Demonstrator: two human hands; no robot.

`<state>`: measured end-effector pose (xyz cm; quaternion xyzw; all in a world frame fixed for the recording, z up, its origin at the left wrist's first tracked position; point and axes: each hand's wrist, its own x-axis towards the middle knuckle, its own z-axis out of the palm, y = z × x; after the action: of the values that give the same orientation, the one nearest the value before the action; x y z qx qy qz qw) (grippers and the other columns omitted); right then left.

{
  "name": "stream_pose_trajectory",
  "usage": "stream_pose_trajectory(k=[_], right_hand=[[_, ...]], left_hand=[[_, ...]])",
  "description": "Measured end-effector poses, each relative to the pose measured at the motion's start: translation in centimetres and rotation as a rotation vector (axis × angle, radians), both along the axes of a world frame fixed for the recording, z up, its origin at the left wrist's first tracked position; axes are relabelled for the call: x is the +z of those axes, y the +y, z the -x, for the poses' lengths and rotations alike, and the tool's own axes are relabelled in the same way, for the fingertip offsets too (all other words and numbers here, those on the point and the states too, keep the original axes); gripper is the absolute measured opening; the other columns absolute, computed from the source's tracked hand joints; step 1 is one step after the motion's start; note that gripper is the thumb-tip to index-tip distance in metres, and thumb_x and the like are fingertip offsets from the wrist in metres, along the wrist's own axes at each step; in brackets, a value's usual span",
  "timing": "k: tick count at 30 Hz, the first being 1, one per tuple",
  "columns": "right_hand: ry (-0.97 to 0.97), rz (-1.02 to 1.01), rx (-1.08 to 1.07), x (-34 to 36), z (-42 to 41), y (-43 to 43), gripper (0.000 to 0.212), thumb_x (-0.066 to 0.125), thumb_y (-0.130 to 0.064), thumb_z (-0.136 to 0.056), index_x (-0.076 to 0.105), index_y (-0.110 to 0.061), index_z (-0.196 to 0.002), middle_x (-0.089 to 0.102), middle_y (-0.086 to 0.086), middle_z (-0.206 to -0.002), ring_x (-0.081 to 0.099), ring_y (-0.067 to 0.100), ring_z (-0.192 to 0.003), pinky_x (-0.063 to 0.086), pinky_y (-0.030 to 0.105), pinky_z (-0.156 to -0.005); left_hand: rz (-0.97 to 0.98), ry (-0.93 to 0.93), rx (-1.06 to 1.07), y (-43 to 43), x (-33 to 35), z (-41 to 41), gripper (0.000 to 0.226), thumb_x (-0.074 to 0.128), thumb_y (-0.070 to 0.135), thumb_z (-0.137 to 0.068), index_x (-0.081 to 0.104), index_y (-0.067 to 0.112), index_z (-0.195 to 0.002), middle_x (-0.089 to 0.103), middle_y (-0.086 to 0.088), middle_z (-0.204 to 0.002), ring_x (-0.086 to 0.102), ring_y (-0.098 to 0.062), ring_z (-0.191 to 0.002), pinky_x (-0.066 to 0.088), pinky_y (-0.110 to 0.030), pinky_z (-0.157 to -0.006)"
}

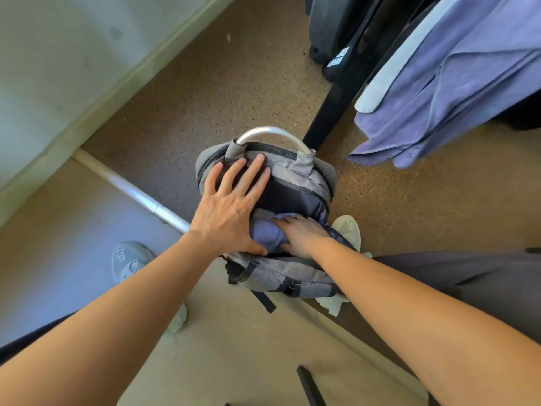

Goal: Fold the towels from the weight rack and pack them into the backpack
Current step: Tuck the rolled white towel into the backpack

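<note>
A grey backpack point(304, 276) stands on the floor between my feet, its main compartment unzipped. A folded purple towel point(265, 234) lies in the opening. My left hand point(231, 206) is spread flat with straight fingers against the backpack's left side and upper flap. My right hand point(301, 234) presses flat on the towel inside the opening, fingers straight. More purple towels point(456, 83) hang over the black weight rack point(339, 92) at the upper right, one showing a pale grey underside.
Black weight plates point(333, 27) sit on the rack at the top. A silver bar point(137, 194) lies on the floor to the left. My white shoes point(131, 260) flank the backpack. A wall and skirting run along the upper left.
</note>
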<state>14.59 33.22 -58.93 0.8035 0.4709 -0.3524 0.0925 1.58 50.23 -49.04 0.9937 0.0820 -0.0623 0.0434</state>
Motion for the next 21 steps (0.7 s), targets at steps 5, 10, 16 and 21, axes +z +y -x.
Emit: stream_pose_trajectory(k=[5,10,16,21], right_hand=[[0.151,-0.167,-0.144,5.4,-0.1,0.0,0.055,0.066,-0.032,-0.084,0.051,-0.030,-0.137,0.060,0.007,-0.127,0.059,0.032,-0.117,0.051,0.043,-0.094],[0.156,-0.287,-0.142,12.0,-1.2,-1.3,0.062,0.071,-0.029,-0.088,0.049,-0.020,-0.146,0.060,0.006,-0.134,0.057,0.024,-0.123,0.046,0.041,-0.102],[0.258,-0.527,-0.319,20.1,-2.5,-3.1,0.050,0.070,-0.026,-0.092,0.056,-0.027,-0.139,0.069,-0.010,-0.100,0.067,0.009,-0.084,0.054,0.028,-0.083],[0.163,-0.936,-0.680,24.6,-4.4,-5.0,0.013,0.072,-0.021,-0.090,0.076,-0.020,-0.102,0.073,-0.006,-0.083,0.067,0.012,-0.077,0.055,0.025,-0.074]], left_hand=[[0.004,-0.006,-0.001,-0.2,0.7,-0.1,0.141,0.051,0.094,-0.050,0.014,0.021,-0.165,0.007,-0.006,-0.174,0.018,-0.035,-0.156,0.008,-0.058,-0.124],[-0.020,-0.057,0.026,-1.1,1.6,0.4,0.126,0.071,0.080,-0.054,0.035,0.021,-0.160,0.025,-0.008,-0.170,0.034,-0.038,-0.148,0.025,-0.056,-0.117],[0.047,-0.022,0.130,-1.6,3.4,0.6,0.087,0.085,0.048,-0.064,0.059,0.020,-0.142,0.054,-0.010,-0.151,0.057,-0.038,-0.123,0.048,-0.052,-0.095],[0.066,-0.120,0.118,-2.5,5.1,1.3,0.036,0.087,0.030,-0.072,0.079,0.023,-0.107,0.076,0.003,-0.110,0.070,-0.027,-0.093,0.057,-0.039,-0.074]])
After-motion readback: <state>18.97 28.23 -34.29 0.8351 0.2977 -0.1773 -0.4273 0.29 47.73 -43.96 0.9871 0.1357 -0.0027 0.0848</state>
